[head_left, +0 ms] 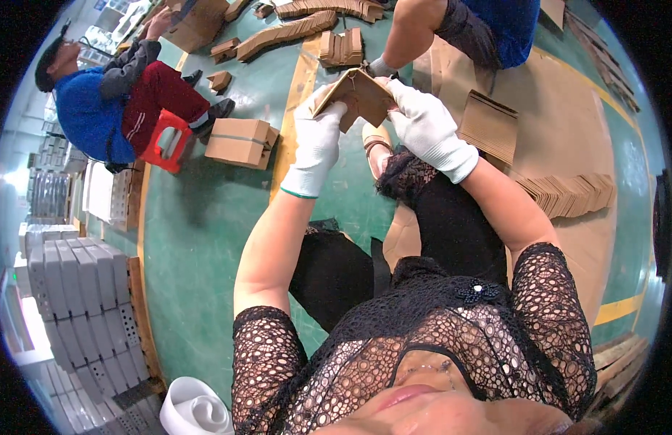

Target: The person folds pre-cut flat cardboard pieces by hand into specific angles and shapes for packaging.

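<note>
A folded piece of brown cardboard point(361, 98), bent into a peaked shape, is held up in front of me over the green floor. My left hand point(320, 141), in a white knit glove, grips its left side with the thumb on the inner face. On the other side, my right hand point(428, 125), gloved the same way, pinches the right edge. Just right of that hand lies a stack of flat cardboard pieces point(488, 129). Farther right, a leaning row of folded cardboard pieces point(571, 196) rests on a large cardboard sheet point(561, 138).
At left, a person in blue point(93, 109) sits on a red stool point(167, 143) beside a strapped carton point(238, 141). Another person's bare arm point(412, 32) reaches in ahead. Curved rows of cardboard point(289, 35) lie beyond. Grey stacked parts point(89, 290) and a white roll point(195, 409) stand lower left.
</note>
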Motion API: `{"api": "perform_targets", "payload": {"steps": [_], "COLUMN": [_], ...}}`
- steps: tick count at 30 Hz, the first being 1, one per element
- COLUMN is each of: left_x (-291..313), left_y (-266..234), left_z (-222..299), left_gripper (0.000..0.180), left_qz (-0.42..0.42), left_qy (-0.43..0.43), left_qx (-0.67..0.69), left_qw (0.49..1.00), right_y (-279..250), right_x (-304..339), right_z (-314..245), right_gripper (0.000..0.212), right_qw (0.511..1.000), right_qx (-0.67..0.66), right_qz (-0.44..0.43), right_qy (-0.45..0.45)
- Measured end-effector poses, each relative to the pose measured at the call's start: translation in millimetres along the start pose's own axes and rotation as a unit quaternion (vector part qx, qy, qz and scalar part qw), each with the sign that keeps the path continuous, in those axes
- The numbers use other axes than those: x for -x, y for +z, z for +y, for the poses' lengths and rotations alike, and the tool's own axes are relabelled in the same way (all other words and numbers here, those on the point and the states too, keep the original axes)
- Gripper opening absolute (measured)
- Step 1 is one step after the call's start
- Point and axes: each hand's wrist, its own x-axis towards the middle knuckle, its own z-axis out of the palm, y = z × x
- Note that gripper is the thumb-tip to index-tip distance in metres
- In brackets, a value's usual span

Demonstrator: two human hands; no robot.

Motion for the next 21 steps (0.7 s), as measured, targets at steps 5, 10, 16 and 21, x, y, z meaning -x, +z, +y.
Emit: {"api": "perform_targets", "payload": {"steps": [5,10,16,21], "left_x": [-2,-2,0,2], "left_y": [-2,-6,-3,3], "left_z": [-4,-11,-8,-1], "left_gripper": [0.025,0.027,0.031,0.041], "left_qz": [-0.017,-0.009,0.002,-0.01], "left_qy": [-0.011,-0.009,-0.032,-0.085], "left_qx": [0.025,0.027,0.064,0.192], "left_qw": [0.999,1.0,0.997,0.978], "right_y": [1,1,-3,-5], "right_x": [1,1,0,-3], "right_z": [5,8,4,1], "right_gripper": [0.04,0.041,0.041,0.041], "right_qw": [0.999,0.999,0.997,0.996], "right_qx": [0.019,0.037,0.049,0.068], "right_qz": [0.026,-0.005,-0.017,0.022], "right_qy": [-0.034,-0.038,-0.052,-0.057]}}
